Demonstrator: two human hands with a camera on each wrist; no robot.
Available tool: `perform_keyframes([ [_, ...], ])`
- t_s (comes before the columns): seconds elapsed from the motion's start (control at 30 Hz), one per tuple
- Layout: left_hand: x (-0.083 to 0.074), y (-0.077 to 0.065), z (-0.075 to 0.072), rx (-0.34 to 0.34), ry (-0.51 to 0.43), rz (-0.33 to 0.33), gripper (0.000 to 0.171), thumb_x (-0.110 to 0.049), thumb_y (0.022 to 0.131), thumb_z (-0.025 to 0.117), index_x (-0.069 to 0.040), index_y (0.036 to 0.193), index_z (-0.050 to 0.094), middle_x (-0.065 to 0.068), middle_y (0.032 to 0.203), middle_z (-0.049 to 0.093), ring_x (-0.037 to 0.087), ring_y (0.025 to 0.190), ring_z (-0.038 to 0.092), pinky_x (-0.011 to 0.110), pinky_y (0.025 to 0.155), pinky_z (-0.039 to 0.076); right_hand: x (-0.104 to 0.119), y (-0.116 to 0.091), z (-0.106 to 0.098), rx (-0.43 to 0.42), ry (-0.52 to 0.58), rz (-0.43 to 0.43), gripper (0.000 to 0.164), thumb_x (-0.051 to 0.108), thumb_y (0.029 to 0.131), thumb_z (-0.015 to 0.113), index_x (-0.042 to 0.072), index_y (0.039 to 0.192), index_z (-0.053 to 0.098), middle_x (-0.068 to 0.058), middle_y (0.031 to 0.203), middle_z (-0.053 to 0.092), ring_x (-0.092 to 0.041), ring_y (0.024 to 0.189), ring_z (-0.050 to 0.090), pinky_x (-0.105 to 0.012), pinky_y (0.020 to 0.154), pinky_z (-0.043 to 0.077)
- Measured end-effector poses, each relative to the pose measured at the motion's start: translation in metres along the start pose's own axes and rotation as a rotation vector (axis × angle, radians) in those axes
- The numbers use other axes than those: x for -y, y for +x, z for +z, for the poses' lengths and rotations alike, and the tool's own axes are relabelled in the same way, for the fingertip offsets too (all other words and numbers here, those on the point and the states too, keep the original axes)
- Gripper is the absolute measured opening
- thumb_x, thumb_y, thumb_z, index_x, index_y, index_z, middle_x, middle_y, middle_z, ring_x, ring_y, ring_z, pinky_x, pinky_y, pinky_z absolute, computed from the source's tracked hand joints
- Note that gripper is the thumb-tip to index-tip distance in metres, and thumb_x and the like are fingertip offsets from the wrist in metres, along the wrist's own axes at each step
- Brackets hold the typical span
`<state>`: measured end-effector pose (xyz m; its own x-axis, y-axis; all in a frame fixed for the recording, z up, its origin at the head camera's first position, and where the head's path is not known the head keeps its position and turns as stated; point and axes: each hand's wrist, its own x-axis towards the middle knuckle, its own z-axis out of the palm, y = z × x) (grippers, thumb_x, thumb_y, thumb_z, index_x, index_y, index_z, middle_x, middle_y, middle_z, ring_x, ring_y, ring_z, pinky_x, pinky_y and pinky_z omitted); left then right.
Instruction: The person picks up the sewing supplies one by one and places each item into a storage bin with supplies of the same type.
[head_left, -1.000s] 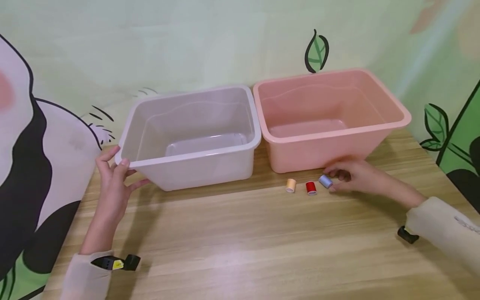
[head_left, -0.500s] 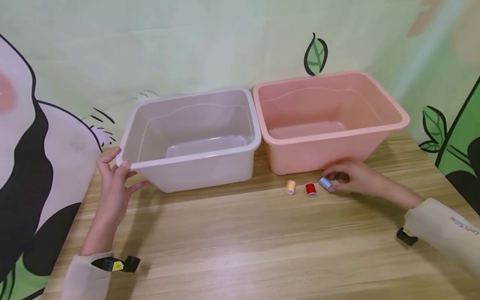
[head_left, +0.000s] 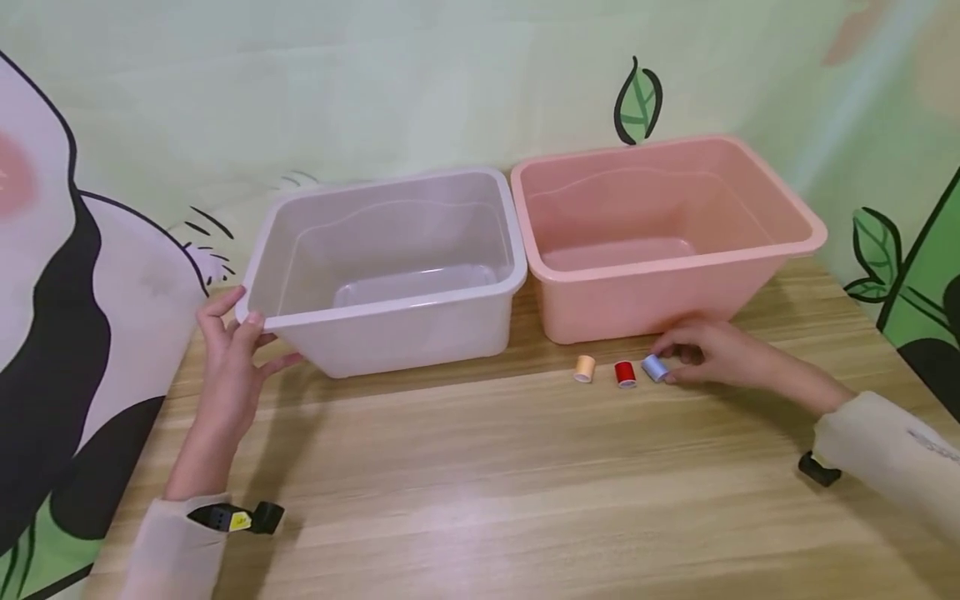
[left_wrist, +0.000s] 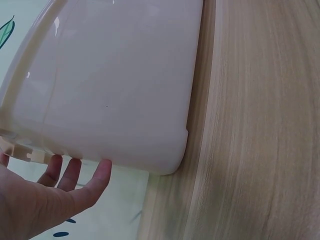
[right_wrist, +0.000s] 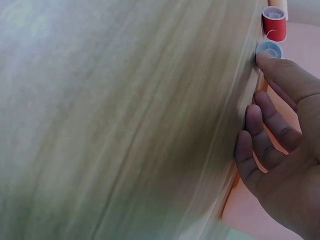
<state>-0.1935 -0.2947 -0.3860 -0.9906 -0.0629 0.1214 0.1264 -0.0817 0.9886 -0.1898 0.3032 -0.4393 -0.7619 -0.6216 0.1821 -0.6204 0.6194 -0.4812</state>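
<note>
My left hand (head_left: 228, 379) grips the near left corner of a pale grey-white plastic bin (head_left: 397, 333), thumb at the rim. In the left wrist view several fingertips of that hand touch the bin's outer side (left_wrist: 115, 90). On the table before the pink bin (head_left: 645, 304), my right hand (head_left: 712, 358) pinches a light blue spool of thread (head_left: 655, 367) between thumb and fingers. Left of it stand a red spool of thread (head_left: 625, 374) and a pale orange one (head_left: 584, 368). The right wrist view shows the thumb against the blue spool's end (right_wrist: 270, 50).
Both bins stand side by side at the back of the wooden table (head_left: 450, 483), their rims nearly touching. Behind them hangs a pale green printed cloth (head_left: 412, 83) with leaf and black-and-white shapes.
The view has shifted slightly. The blue spool has turned a little in the right hand's fingers and sits a touch nearer the front. The left hand keeps its grip on the bin.
</note>
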Motion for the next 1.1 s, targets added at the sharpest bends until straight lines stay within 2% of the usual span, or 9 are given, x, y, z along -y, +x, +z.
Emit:
perform_keyframes([
  [0.23,0.0012,-0.0004,0.0006,-0.005,0.015,0.008,0.048,-0.029,0.107,0.051,-0.028,0.143,0.020,0.005,0.147,0.032,0.019,0.109,0.055,0.037,0.079,0.063,0.0009,-0.0016,-0.0002,0.009,-0.008,0.039,0.030,0.017,0.076,0.090,0.016,0.101,0.074,0.006,0.085,0.059,-0.008,0.074,0.051,-0.022,0.062,0.045],
  [0.53,0.0016,0.0015,0.0001,0.010,0.022,0.024,0.049,-0.029,0.106,0.051,-0.028,0.144,0.020,0.006,0.148,0.031,0.019,0.110,0.055,0.038,0.079,0.063,0.0008,-0.0014,0.0006,-0.010,-0.014,0.010,0.029,0.019,0.077,0.090,0.019,0.102,0.075,0.009,0.086,0.058,-0.009,0.076,0.051,-0.023,0.063,0.044],
  [0.83,0.0014,0.0008,0.0004,-0.003,0.024,0.014,0.049,-0.028,0.107,0.051,-0.028,0.144,0.020,0.004,0.146,0.033,0.018,0.109,0.055,0.037,0.078,0.063,0.0041,-0.0015,0.0006,0.003,-0.014,0.071,0.029,0.019,0.078,0.089,0.017,0.103,0.075,0.007,0.090,0.064,-0.009,0.078,0.056,-0.024,0.067,0.051],
  [1.1,0.0017,0.0014,0.0008,-0.007,0.006,0.018,0.048,-0.026,0.106,0.051,-0.027,0.143,0.020,0.003,0.144,0.034,0.019,0.108,0.055,0.036,0.078,0.063,0.0095,-0.0015,-0.0010,-0.005,-0.033,0.078,0.028,0.018,0.080,0.088,0.018,0.105,0.075,0.008,0.094,0.067,-0.010,0.081,0.059,-0.027,0.070,0.054],
])
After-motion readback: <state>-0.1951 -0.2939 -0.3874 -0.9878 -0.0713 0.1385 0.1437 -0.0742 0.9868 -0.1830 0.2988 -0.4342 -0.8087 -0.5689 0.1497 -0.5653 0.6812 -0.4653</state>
